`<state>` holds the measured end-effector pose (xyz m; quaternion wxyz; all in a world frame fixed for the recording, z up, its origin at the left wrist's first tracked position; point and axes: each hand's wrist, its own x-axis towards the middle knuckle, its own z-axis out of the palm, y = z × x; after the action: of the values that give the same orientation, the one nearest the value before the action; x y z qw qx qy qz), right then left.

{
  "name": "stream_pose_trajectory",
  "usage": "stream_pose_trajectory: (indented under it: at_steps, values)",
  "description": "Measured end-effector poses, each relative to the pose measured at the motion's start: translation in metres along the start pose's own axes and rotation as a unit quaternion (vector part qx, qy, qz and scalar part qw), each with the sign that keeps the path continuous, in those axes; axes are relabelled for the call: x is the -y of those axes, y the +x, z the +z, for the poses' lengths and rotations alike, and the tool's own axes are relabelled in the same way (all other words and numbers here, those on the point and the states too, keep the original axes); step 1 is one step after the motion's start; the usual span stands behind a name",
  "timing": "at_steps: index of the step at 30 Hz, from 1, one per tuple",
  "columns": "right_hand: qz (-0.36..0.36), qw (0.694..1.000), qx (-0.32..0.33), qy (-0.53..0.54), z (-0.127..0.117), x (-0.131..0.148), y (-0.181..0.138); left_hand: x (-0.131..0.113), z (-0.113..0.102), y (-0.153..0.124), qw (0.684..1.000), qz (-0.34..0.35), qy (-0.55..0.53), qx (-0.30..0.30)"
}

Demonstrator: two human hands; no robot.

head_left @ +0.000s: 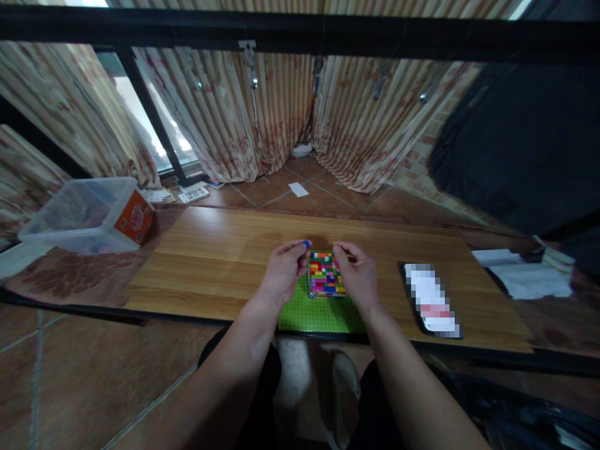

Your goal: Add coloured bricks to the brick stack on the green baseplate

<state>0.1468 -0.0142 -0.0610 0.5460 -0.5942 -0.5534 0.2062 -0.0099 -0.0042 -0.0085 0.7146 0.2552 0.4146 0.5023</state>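
Note:
A green studded baseplate (319, 315) lies at the near edge of a wooden table (210, 262). On its far half sits a flat block of many-coloured small bricks (325, 275). My left hand (284, 270) is curled beside the block's left edge and pinches a small blue brick (305, 244) between thumb and fingers. My right hand (359, 274) is curled against the block's right edge, fingers bent over its far corner and touching it.
A dark phone-like slab (431, 300) lies on the table to the right. A clear plastic tub with an orange label (89, 215) stands on the floor at far left. Curtains and a black rail lie beyond. White papers (525, 272) lie at right.

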Motion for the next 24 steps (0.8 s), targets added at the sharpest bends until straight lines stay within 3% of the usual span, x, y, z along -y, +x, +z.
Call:
stream_pose_trajectory:
  at_steps: [5, 11, 16, 24]
  values:
    - [-0.068, 0.998, -0.009, -0.014, -0.005, 0.009, -0.001, 0.001, 0.001, -0.004, 0.998, -0.005, 0.038, 0.055]
    - [-0.118, 0.993, 0.028, 0.0, -0.009, 0.022, -0.004, 0.002, 0.003, -0.006, 0.993, 0.004, 0.084, 0.087]
    - [-0.135, 0.987, 0.089, -0.004, -0.013, 0.029, -0.007, 0.003, 0.003, -0.005, 0.988, 0.003, 0.105, 0.109]
    - [-0.134, 0.986, 0.098, 0.006, -0.015, 0.03, -0.008, 0.005, 0.004, -0.007, 0.983, -0.001, 0.129, 0.13]
